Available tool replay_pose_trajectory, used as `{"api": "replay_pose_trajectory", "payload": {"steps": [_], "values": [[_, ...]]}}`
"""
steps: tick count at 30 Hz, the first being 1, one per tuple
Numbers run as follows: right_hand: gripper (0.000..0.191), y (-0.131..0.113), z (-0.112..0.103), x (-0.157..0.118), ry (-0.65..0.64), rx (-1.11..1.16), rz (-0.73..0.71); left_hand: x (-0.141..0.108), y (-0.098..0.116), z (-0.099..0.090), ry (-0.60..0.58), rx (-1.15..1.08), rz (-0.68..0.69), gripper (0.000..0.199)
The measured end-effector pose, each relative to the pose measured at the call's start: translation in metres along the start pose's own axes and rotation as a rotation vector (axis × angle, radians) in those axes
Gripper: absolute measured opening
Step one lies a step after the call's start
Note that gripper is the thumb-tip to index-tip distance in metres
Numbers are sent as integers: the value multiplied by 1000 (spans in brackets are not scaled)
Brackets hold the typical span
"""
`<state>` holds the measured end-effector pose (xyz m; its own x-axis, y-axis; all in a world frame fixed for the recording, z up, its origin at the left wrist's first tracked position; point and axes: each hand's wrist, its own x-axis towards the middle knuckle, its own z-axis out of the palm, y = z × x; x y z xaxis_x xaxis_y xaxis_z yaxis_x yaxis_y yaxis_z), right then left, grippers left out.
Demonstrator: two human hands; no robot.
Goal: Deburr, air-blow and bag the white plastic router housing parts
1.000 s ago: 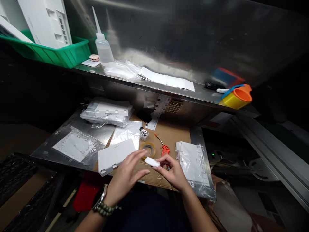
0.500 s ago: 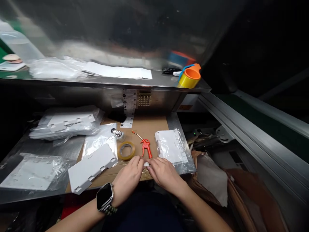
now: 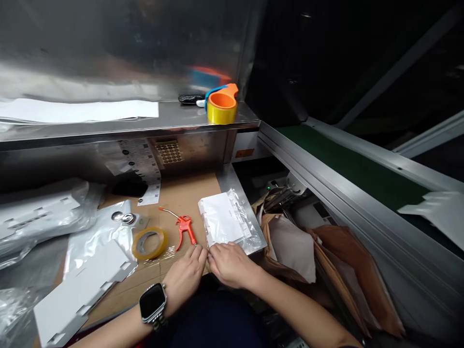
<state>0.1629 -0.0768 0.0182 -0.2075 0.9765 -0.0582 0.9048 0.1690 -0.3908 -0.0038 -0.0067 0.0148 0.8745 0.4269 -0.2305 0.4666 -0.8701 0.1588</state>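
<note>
Both hands meet at the near edge of the cardboard-covered table. My left hand (image 3: 186,271), with a watch on its wrist, has its fingers curled and closed. My right hand (image 3: 232,265) is closed against it, fingertips touching. Whatever lies between them is hidden. Just beyond the hands is a red air blow gun (image 3: 185,227). To its left sits a roll of yellowish tape (image 3: 150,243). A bagged white panel (image 3: 224,218) rests beyond my right hand. At the left a loose white panel (image 3: 81,292) lies partly over a clear bag.
A yellow and orange roll (image 3: 222,108) stands on the metal shelf (image 3: 174,114). Bagged white parts (image 3: 39,212) are at the left. Brown paper or bags (image 3: 348,266) hang at the right, beside a green conveyor belt (image 3: 344,162) with a white part (image 3: 440,212) on it.
The view has turned to the right, so the table's things appear further left. A white part now shows on the conveyor. The small white thing between my fingertips is no longer visible.
</note>
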Motion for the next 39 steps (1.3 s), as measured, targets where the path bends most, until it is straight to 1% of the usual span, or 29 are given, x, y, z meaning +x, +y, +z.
{"api": "replay_pose_trajectory", "payload": {"steps": [3,5,8,10,14,17,18,20,22,23,24,25,26,27,28,30,32,33,35,37,39], "values": [[25,12,2,-11,2,70,12,7,7,4,-24,18,44,42],[21,19,4,-17,29,132,52,11,11,6,-34,0,74,42],[13,24,9,-25,110,244,145,18,14,7,-9,-60,120,38],[13,25,11,-30,180,328,205,22,16,5,21,-95,147,32],[19,30,8,-38,304,515,258,29,25,-10,87,-127,166,23],[22,30,-4,-41,339,661,248,36,35,-28,159,-206,155,19],[23,30,-10,-43,344,742,245,38,38,-34,178,-260,147,19],[26,30,-25,-51,388,1004,231,43,40,-43,202,-404,103,22],[28,41,-41,-66,527,1312,219,46,36,-48,217,-578,5,26],[29,52,-49,-75,634,1410,223,47,32,-49,222,-669,-56,28],[29,69,-54,-84,747,1431,256,47,28,-51,225,-757,-114,29],[30,90,-57,-92,846,1364,314,46,25,-53,228,-838,-152,30],[31,115,-57,-97,928,1206,410,45,23,-55,230,-906,-169,30],[32,143,-52,-98,921,985,575,45,22,-57,233,-960,-170,29],[34,172,-44,-96,844,733,759,44,22,-60,237,-1001,-165,28],[32,227,-19,-81,714,630,888,45,25,-64,237,-1048,-156,26],[27,270,15,-59,557,564,988,46,27,-66,239,-1066,-176,27],[26,287,32,-47,465,536,1029,46,27,-65,242,-1068,-196,29],[31,311,64,-27,286,481,1102,45,25,-61,245,-1075,-246,32],[35,325,90,-13,141,426,1155,44,22,-57,242,-1100,-292,34],[36,335,110,-3,42,368,1186,42,18,-54,253,-1146,-323,35]]}}
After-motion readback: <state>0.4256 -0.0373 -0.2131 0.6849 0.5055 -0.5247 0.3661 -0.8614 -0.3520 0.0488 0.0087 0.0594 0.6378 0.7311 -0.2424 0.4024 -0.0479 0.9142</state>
